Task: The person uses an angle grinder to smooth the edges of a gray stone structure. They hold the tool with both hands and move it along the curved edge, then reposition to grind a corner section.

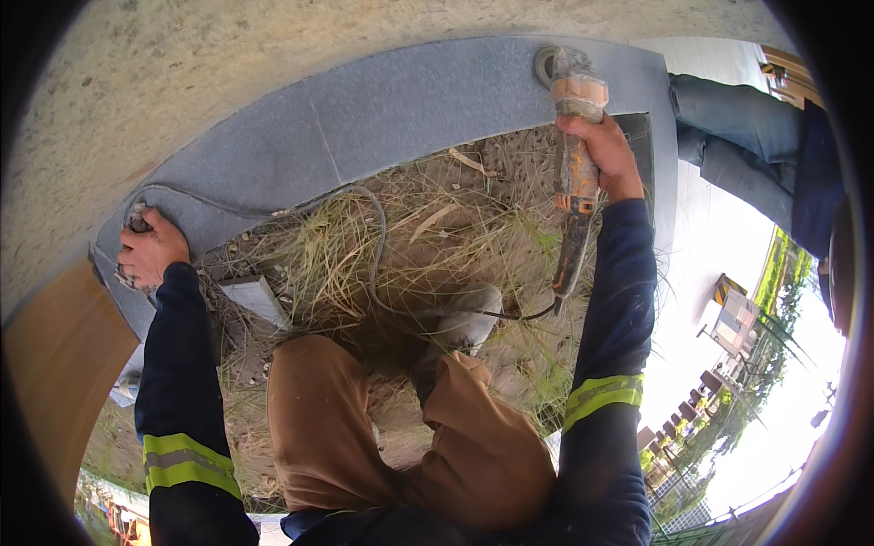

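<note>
My right hand (605, 155) is wrapped round the body of a dusty orange and grey angle grinder (576, 168). The grinder's round disc (544, 67) lies at the far right part of a curved grey stone slab (401, 105), seemingly against its surface. From the grinder's tail a dark power cord (380, 241) loops over the grass, then along the slab toward my left hand (157, 250). That hand is at the slab's left end, its fingers curled over a rough grey lump (137, 217), which they mostly hide.
A pale, curved wall (228, 64) borders the slab. Dry grass and soil (437, 218) lie before my knees, with a loose grey stone piece (255, 300) at the left. Another person's legs (746, 118) are close by on the right, over pale paving (696, 237).
</note>
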The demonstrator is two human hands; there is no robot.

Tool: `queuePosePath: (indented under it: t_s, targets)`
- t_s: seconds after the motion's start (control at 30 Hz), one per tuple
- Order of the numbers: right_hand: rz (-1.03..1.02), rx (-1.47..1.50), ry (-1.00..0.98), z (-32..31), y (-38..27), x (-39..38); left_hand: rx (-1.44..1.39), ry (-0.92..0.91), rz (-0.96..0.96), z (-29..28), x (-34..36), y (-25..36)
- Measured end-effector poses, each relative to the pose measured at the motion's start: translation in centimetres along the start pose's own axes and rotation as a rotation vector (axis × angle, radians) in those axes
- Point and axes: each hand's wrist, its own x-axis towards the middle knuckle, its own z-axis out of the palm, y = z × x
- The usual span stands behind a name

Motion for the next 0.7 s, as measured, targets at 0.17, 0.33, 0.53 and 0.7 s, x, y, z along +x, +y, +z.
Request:
queuePosePath:
  t_s: [0.17, 0.33, 0.53, 0.7]
  targets:
    - [0.084, 0.059, 0.150, -4.7, 0.0, 2.6, -0.011, 0.008, 0.003, 0.4, 0.2, -0.2]
    - [0.077, 0.081, 0.110, -5.7, 1.1, 2.8, -0.013, 0.026, -0.002, 0.5, 0.4, -0.3]
    - [0.027, 0.045, 0.090, -4.2, 1.3, 1.7, -0.018, 0.037, 0.009, 0.9, 0.4, -0.5]
    - [0.065, 0.102, 0.082, -4.2, 0.0, 2.5, -0.020, 0.032, 0.012, 0.8, 0.3, -0.4]
